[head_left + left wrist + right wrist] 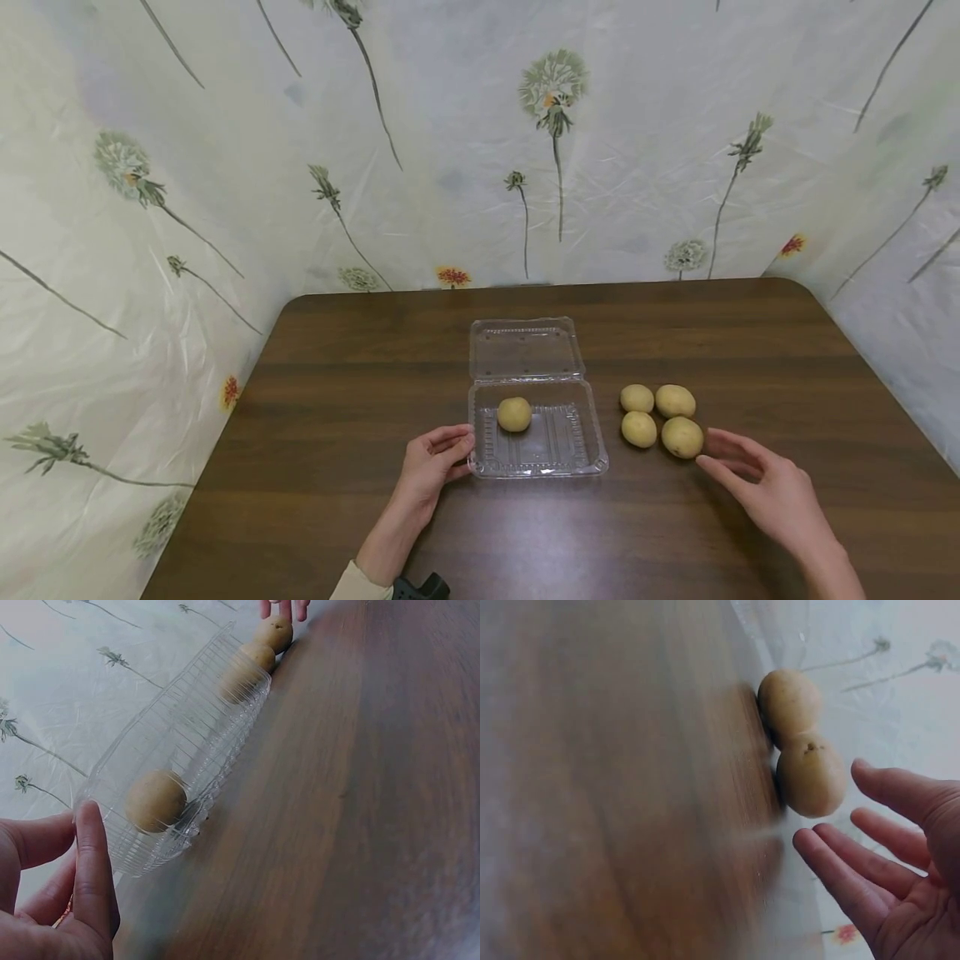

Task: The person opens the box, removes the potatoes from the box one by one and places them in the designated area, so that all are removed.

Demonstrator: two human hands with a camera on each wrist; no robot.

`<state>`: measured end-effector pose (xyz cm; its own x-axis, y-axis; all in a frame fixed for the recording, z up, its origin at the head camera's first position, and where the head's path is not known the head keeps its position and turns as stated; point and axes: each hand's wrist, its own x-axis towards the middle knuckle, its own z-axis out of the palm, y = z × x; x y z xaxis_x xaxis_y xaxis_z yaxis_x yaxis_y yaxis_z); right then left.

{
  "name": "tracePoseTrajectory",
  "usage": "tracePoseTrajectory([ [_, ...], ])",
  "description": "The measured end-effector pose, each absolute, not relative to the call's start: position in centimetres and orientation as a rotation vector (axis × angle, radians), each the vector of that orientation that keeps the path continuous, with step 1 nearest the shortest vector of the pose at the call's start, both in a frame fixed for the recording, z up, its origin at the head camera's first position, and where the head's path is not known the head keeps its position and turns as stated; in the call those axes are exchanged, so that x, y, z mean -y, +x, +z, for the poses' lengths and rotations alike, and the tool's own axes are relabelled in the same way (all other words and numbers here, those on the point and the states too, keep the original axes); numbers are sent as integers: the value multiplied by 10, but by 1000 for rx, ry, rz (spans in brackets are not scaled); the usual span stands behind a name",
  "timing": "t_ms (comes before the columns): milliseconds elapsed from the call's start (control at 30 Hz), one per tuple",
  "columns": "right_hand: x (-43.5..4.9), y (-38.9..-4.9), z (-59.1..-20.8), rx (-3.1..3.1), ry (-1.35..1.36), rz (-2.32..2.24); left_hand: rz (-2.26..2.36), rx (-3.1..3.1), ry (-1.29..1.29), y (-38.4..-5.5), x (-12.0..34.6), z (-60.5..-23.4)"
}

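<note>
A clear plastic clamshell container lies with its lid folded back, and one potato sits inside toward its left. My left hand pinches the container's left rim between thumb and fingers, which the left wrist view shows close up. To the right of the container, several loose potatoes form a tight cluster on the table. At the nearest right one, a potato, my right hand has its fingers spread and relaxed. In the right wrist view its fingertips stand just short of that potato.
The brown wooden table has rounded far corners. Flower-printed sheeting hangs behind it and along both sides. A dark watch-like band is around the left wrist, by a light sleeve.
</note>
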<state>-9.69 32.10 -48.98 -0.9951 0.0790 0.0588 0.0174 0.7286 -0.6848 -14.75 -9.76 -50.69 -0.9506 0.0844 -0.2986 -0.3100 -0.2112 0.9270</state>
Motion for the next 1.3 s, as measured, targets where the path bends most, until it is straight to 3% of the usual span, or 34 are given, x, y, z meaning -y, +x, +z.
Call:
tracePoseTrajectory([
  [700, -302, -82, -485, 2845, -87, 1174, 2234, -1805, -270, -147, 98, -507],
  [1300, -274, -73, -478, 2759, 64, 1261, 2244, -1799, -254, -147, 97, -505],
])
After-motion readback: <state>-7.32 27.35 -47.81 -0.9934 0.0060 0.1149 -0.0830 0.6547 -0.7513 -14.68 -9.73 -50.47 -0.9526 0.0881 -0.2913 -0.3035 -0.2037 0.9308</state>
